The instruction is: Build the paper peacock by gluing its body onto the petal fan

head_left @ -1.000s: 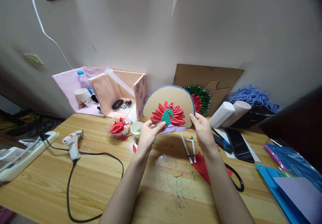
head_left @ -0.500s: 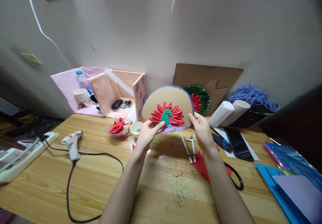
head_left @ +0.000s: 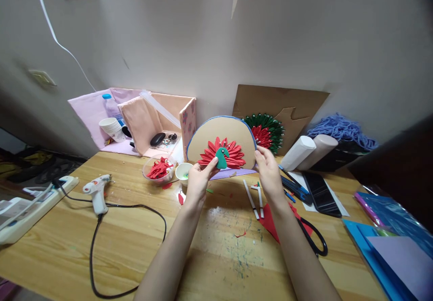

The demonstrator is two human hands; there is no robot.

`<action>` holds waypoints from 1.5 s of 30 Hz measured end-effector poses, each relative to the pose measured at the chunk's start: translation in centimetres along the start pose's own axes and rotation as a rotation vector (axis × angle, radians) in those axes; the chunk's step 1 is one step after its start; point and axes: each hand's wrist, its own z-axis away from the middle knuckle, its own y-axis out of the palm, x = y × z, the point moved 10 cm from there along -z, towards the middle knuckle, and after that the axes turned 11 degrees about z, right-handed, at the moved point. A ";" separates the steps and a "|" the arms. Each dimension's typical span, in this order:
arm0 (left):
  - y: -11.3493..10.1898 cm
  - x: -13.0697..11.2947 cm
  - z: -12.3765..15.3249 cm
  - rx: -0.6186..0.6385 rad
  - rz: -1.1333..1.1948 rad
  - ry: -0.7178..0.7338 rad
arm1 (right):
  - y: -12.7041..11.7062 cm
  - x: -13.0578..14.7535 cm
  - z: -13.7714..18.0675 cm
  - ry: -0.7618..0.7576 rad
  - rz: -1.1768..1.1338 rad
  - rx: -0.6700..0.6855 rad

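Between my hands, above the table, is a half-round cardboard piece (head_left: 219, 127) with a blue edge. Red petals (head_left: 235, 154) fan out on its lower middle, round a green bird shape (head_left: 221, 159) with a dark eye. My left hand (head_left: 200, 177) pinches the lower edge, its thumb at the green bird. At the right edge, my right hand (head_left: 269, 171) grips the cardboard between thumb and fingers. Behind it, partly covered, a green and red fan of petals (head_left: 265, 132) leans against a brown cardboard sheet (head_left: 287, 98).
Left: a glue gun (head_left: 99, 195) with its cord and a power strip (head_left: 40, 206). Behind stand a bowl of red pieces (head_left: 158, 170), a paper cup (head_left: 183, 173) and fabric-covered boxes (head_left: 158, 111). Right: white markers (head_left: 250, 199), red felt (head_left: 270, 222), scissors (head_left: 316, 240), a phone (head_left: 321, 193) and blue folders (head_left: 365, 247).
The cardboard piece has shifted slightly left and turned a little. My right hand stays at its right edge, now with its fingers more behind it.
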 end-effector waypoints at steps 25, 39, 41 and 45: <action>1.9 0.1 1.6 0.078 0.136 -0.003 | 3.1 9.7 5.5 -0.811 0.765 -0.079; 1.5 -0.4 0.6 0.102 0.120 -0.089 | 3.8 9.5 6.1 -0.882 0.791 -0.094; 1.9 -0.8 0.8 0.146 0.110 -0.048 | 3.4 9.5 5.9 -0.864 0.777 -0.109; 2.6 -1.0 1.2 0.208 0.106 -0.014 | 2.6 9.8 5.9 -0.846 0.719 -0.134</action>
